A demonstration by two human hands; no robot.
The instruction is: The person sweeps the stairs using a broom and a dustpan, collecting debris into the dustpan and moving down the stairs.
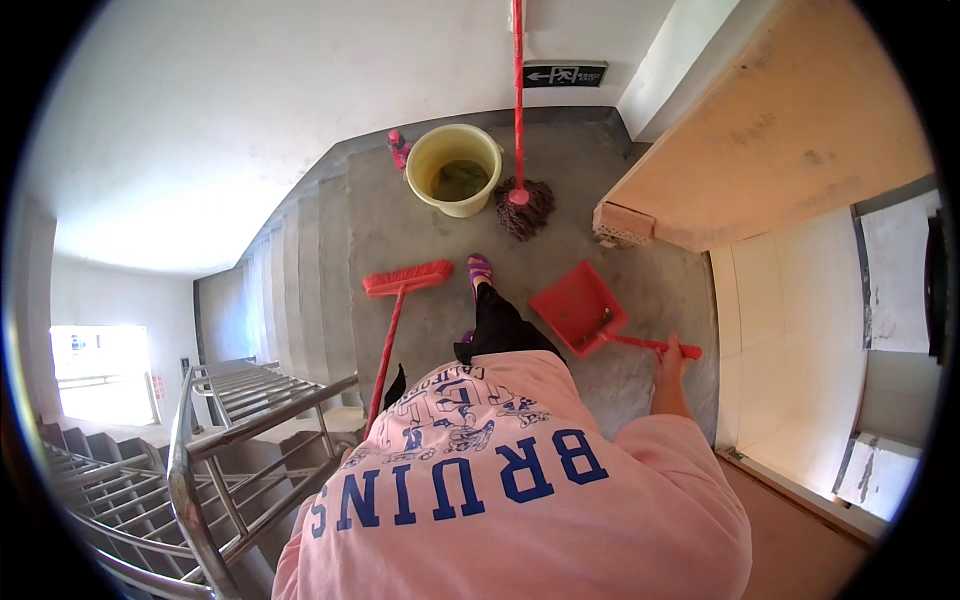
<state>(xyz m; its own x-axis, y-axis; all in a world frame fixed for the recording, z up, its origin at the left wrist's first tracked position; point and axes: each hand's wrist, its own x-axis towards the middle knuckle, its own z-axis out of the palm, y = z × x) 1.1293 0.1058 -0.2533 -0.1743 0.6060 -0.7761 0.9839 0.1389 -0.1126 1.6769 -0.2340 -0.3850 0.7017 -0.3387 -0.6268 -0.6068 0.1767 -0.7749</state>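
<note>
My right hand (671, 365) is closed around the handle of a red plastic dustpan (574, 304), held to the right of my legs. A little debris shows near the pan's handle side. To my left, a red broom (409, 280) has its bristles pointing away from me. Its red handle (390, 346) runs back beside my body and disappears behind my pink top. My left hand is out of view, hidden by the top. One foot in a purple sandal (480, 268) stands between broom and dustpan on the grey concrete floor (480, 315).
A cream bucket (459, 209) holding murky liquid stands ahead, beside a pink bottle (399, 151). Right of it, a red-handled mop (526, 214) leans upright. A brick (624, 223) sits at the door's (772, 135) edge. Stairs (300, 292) and a metal railing (184, 472) lie left.
</note>
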